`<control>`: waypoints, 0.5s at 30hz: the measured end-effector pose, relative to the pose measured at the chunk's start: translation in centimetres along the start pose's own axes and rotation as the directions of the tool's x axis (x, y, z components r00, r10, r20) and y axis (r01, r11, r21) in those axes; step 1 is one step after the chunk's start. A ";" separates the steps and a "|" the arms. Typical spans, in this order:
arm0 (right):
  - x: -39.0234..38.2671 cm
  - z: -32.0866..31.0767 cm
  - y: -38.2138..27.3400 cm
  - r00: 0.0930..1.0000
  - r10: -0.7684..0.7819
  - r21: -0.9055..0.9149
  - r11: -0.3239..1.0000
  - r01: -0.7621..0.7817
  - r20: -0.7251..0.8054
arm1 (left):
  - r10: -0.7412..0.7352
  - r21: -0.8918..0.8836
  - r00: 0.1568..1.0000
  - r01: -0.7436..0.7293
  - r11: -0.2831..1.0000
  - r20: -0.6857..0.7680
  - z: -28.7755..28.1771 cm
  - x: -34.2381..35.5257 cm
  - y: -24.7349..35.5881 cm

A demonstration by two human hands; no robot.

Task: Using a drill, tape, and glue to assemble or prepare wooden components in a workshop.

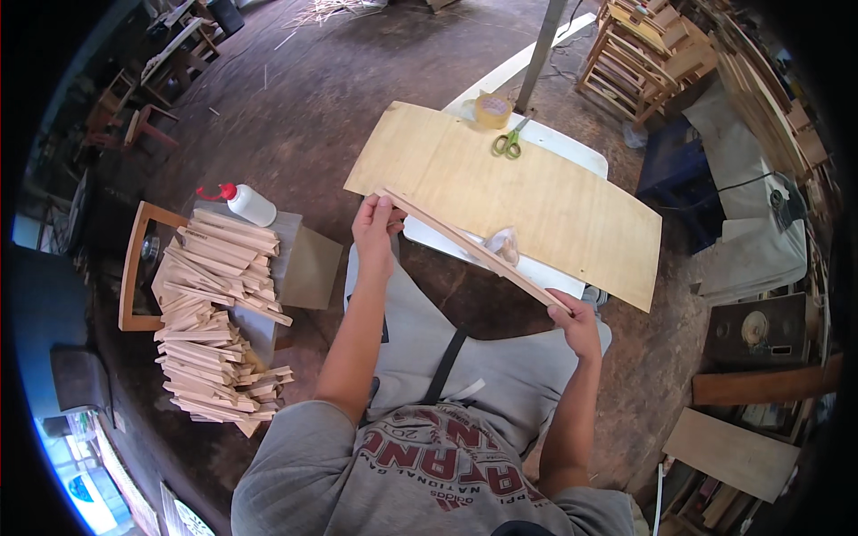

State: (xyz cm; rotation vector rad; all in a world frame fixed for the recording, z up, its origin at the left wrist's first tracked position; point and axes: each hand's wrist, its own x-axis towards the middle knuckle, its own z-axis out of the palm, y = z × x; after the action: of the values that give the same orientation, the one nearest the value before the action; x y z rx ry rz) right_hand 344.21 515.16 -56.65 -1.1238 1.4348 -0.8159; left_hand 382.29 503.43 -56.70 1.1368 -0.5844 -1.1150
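Observation:
Stretched between my two hands is a long, thin wooden strip (469, 245), tilted down to the right above my lap. My left hand (377, 223) pinches its upper left end, and my right hand (576, 320) grips the lower right end. Just beyond the strip lies a wide plywood sheet (536, 188) on a white table (576, 154). A small clear plastic bag (503, 246) rests at the sheet's near edge, partly behind the strip. Green-handled scissors (507, 145) and a roll of yellowish tape (492, 111) sit at the sheet's far edge.
At my left, a wooden chair (136, 268) stands by a heap of short wooden sticks (219, 344) and a white squeeze bottle (250, 205) with a red cap. A metal post (541, 58) rises behind the table. Wooden chairs (626, 76) and a blue stool (675, 174) are to the right.

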 end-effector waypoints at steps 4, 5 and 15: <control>0.0 -1.2 1.2 0.993 -0.086 0.009 0.996 0.087 -0.078 | -0.015 -0.034 0.997 0.017 0.999 0.072 -0.5 -0.8 0.8; 0.1 -1.5 1.8 0.988 -0.107 -0.003 0.994 0.108 -0.114 | -0.016 -0.034 0.997 0.019 0.999 0.077 -0.2 -1.2 1.2; 0.8 -3.0 1.0 0.921 -0.063 0.096 0.990 0.107 -0.384 | 0.009 -0.028 0.984 -0.004 1.000 0.177 -0.5 -1.4 1.7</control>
State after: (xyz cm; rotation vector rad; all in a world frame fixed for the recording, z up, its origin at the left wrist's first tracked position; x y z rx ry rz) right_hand 341.05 514.41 -57.32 -0.9788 1.6390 -1.2147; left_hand 382.84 504.89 -55.16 1.0175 -0.7085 -1.2229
